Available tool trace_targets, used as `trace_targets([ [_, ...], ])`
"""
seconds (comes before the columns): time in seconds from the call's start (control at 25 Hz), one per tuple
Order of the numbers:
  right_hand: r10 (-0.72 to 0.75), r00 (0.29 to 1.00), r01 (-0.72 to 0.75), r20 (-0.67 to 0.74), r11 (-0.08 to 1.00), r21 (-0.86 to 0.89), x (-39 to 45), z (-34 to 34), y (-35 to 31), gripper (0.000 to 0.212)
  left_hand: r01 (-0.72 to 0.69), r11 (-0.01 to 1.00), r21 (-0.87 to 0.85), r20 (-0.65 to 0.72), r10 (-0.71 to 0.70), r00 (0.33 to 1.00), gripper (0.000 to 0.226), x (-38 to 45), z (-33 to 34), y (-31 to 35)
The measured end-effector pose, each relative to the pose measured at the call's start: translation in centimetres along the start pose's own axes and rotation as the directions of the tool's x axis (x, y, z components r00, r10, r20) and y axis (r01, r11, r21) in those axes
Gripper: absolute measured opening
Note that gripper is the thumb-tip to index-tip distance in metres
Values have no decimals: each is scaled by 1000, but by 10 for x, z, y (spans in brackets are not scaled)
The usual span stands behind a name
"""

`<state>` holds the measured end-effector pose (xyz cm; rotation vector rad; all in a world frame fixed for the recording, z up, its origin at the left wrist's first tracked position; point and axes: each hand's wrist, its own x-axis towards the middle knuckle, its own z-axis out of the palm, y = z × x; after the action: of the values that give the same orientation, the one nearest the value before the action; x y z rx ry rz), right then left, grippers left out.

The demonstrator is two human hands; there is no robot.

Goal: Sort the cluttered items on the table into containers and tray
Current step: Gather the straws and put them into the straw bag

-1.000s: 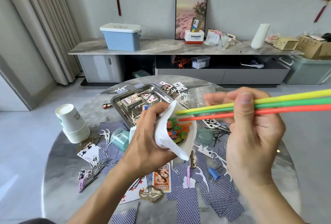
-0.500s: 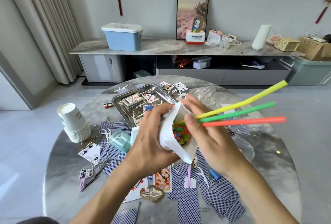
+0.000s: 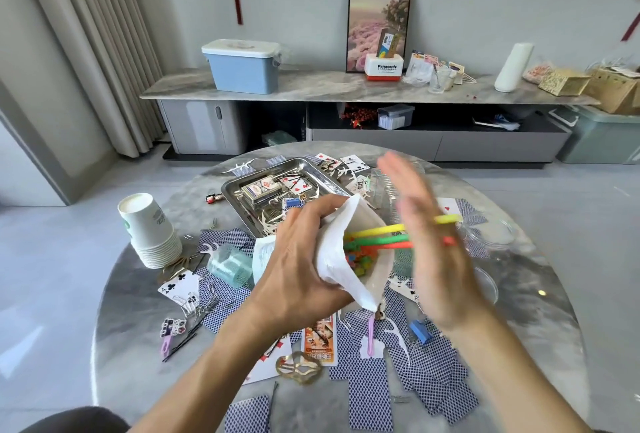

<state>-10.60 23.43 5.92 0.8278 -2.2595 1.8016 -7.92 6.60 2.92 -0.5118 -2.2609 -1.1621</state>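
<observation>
My left hand (image 3: 298, 259) grips a white paper cup (image 3: 346, 259) tilted on its side above the table, its mouth facing right. Small coloured pieces fill the cup. Three straws (image 3: 381, 237), yellow, green and orange, stick out of the cup's mouth to the right. My right hand (image 3: 433, 249) is blurred, with straight fingers; its palm lies against the outer ends of the straws. The yellow and orange straw tips show past its fingers. A steel tray (image 3: 242, 190) with a card box and cards sits behind the cup.
The round marble table (image 3: 138, 294) is strewn with playing cards, hair clips, floss picks and binder clips. A stack of paper cups (image 3: 147, 228) stands at the left. A teal plastic cup (image 3: 230, 266) lies beside my left hand. Clear plastic lids lie at the right.
My right hand has moved left and let go its pinch on the straws. The straws have slid deeper into the cup, and the hand now lies flat against their ends.
</observation>
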Motion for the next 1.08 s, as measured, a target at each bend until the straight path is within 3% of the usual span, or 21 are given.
trace_targets([
  [0.08,105,993,-97,48,985,-142,-1,7,3,64,-17,1000,-1,-4,17,1000,79,-1,3,2],
  [0.12,106,994,-103,20,988,-113,-3,8,2,64,-17,1000,-2,-7,17,1000,78,-1,2,2],
  [0.2,-13,997,17,-79,999,49,-5,2,1,57,-7,1000,-12,-25,6,1000,77,-1,0,1],
  [0.28,-63,997,62,-46,998,-17,-4,-2,2,48,-13,999,-31,-47,11,999,79,1,0,1],
  [0.32,-11,1000,11,10,998,-65,-4,0,5,45,-25,999,-29,-55,24,998,80,0,2,2],
  [0.36,73,996,-71,46,997,-40,-5,4,8,42,-43,999,-14,-61,42,997,81,0,4,4],
  [0.48,285,957,-290,54,923,252,-6,12,9,30,-101,993,56,-82,105,991,87,0,6,7],
  [0.56,236,969,-247,72,933,260,-4,2,1,18,-168,977,129,-42,175,984,101,2,5,12],
  [0.68,120,992,-128,44,919,373,2,-35,-14,20,-196,966,167,143,172,975,119,10,-12,20],
  [0.76,166,982,-190,93,880,436,5,-62,-18,22,-99,989,113,258,67,964,110,15,-31,21],
  [0.84,249,952,-302,176,850,431,4,-69,-12,19,138,986,-96,432,-83,898,89,15,-42,19],
  [0.92,299,954,-267,11,833,484,5,-61,-5,18,378,890,-253,566,-180,804,75,11,-39,20],
  [0.96,280,953,-189,-116,848,496,6,-58,-2,19,394,887,-243,562,-202,802,72,8,-33,18],
  [1.04,174,963,-102,-204,941,322,5,-56,-1,29,386,902,-192,522,-240,819,70,3,-21,16],
  [1.08,103,983,-81,-154,986,145,2,-54,-1,31,388,907,-164,504,-261,823,71,1,-17,14],
])
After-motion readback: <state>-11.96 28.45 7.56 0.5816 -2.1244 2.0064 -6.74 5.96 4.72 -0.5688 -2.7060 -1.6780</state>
